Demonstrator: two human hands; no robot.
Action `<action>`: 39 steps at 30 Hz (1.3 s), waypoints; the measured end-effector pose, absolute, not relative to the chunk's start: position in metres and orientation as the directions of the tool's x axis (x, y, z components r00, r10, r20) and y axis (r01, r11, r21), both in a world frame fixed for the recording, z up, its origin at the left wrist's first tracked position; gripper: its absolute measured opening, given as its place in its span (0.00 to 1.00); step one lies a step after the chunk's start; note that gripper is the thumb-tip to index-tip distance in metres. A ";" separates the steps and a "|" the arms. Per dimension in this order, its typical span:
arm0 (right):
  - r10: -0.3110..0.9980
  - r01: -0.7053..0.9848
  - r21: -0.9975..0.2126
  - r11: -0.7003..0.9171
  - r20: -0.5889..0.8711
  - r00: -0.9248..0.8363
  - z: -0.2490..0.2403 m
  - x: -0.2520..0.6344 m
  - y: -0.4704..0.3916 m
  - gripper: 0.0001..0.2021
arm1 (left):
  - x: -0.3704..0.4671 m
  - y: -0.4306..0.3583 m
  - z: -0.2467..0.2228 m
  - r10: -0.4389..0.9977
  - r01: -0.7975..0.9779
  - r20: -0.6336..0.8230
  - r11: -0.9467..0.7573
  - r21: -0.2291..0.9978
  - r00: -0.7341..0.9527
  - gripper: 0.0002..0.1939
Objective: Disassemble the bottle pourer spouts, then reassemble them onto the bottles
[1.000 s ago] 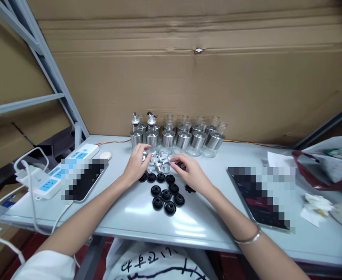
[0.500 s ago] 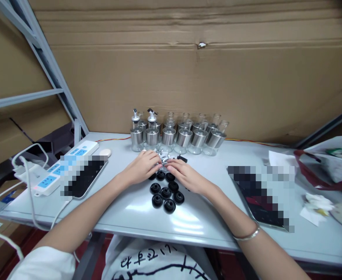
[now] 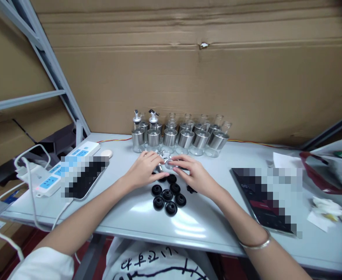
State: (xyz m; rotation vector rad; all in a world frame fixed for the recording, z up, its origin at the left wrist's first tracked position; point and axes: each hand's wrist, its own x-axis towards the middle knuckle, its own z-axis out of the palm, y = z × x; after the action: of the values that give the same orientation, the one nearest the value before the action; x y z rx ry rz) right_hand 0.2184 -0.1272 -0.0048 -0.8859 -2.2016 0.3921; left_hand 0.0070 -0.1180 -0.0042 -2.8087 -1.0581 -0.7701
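Note:
Both my hands are close together over a small cluster of silver pour-spout parts (image 3: pixel 165 154) in front of the bottles. My left hand (image 3: pixel 143 170) has its thumb stretched out, and a silver spout piece (image 3: pixel 159 168) shows between thumb and fingers. At the fingertips of my right hand (image 3: pixel 196 173) is a shiny round spout cap (image 3: pixel 168 164), thumb below and fingers above; its exact shape is too small to tell. Several black ribbed stoppers (image 3: pixel 167 195) lie just below the hands. Small black parts (image 3: pixel 191 189) are half hidden by my right hand.
Two rows of glass bottles with steel sleeves (image 3: pixel 170 138) stand at the back; two front-left ones carry spouts. To the left lie a phone (image 3: pixel 88 182) and a power strip (image 3: pixel 72 163) with cables. On the right are a tablet (image 3: pixel 264 206), crumpled tissue (image 3: pixel 327 206) and a bag (image 3: pixel 328 175).
My left thumb has spread away from its fingers, uncovering a silver piece. My right thumb and fingers have parted around the round cap. The view has shifted slightly.

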 end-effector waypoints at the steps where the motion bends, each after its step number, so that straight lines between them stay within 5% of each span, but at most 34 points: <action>1: 0.657 0.466 -0.463 0.754 0.552 -0.513 -0.004 0.218 -0.128 0.13 | 0.008 -0.119 -0.004 0.608 0.628 0.478 -0.765 0.142 0.634 0.17; 6: 0.515 0.425 -0.314 0.849 0.673 -0.531 0.002 0.214 -0.135 0.12 | 0.011 -0.122 -0.005 0.586 0.622 0.502 -0.774 0.117 0.636 0.20; 15: 0.484 0.382 -0.310 0.871 0.679 -0.552 0.001 0.209 -0.138 0.10 | 0.012 -0.123 -0.007 0.511 0.636 0.573 -0.771 -0.024 0.641 0.17; 22: 0.590 0.341 -0.482 0.807 0.674 -0.444 0.009 0.209 -0.144 0.08 | 0.013 -0.124 -0.009 0.420 0.615 0.632 -0.780 -0.115 0.651 0.16; 28: 0.838 0.391 -0.743 0.543 0.513 -0.188 0.010 0.216 -0.135 0.10 | 0.016 -0.129 -0.004 0.354 0.561 0.638 -0.814 -0.151 0.684 0.17; 32: 0.913 0.307 -0.868 0.390 0.322 -0.250 0.005 0.216 -0.128 0.14 | 0.018 -0.132 -0.004 0.322 0.525 0.614 -0.832 -0.179 0.720 0.17; 39: 0.916 0.272 -0.893 0.359 0.281 -0.288 0.008 0.215 -0.132 0.15 | 0.021 -0.135 -0.003 0.327 0.525 0.617 -0.835 -0.166 0.716 0.17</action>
State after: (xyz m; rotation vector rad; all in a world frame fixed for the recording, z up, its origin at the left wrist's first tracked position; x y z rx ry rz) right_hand 0.2147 -0.1315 0.0081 -1.0505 -1.7688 0.9491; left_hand 0.0208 -0.1353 -0.0030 -2.5923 -0.6653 -0.8419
